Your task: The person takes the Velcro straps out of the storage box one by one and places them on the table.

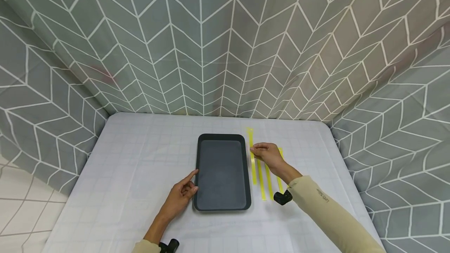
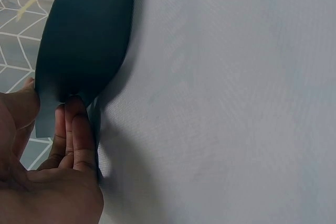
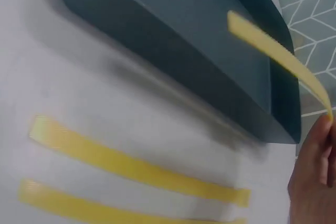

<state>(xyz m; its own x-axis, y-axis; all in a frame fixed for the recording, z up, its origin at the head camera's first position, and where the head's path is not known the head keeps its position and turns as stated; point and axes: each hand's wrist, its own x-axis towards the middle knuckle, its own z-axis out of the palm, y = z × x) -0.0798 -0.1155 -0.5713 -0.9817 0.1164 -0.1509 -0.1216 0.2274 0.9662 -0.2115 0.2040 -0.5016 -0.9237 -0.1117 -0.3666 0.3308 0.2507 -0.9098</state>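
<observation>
A dark grey rectangular tray [image 1: 222, 175] with raised walls lies lengthwise on the table. My left hand [image 1: 179, 196] holds its near left side; in the left wrist view, fingertips [image 2: 77, 124] rest against the outer wall, with another digit at the rim. Beyond the tray's right side, my right hand [image 1: 268, 155] pinches a thin, flexible yellow strip [image 3: 278, 51]. That strip bends up from the fingers, and in the right wrist view it passes in front of the tray wall. Several more yellow strips [image 3: 131, 166] lie side by side on the table beneath and beside this hand.
A white cloth [image 1: 140, 159] covers the table. Grey curtains [image 1: 218, 50] with white chevron lines hang behind and on both sides. Pale floor tiles [image 1: 24, 206] show at the lower left. Each wrist wears a small black camera [image 1: 283, 197].
</observation>
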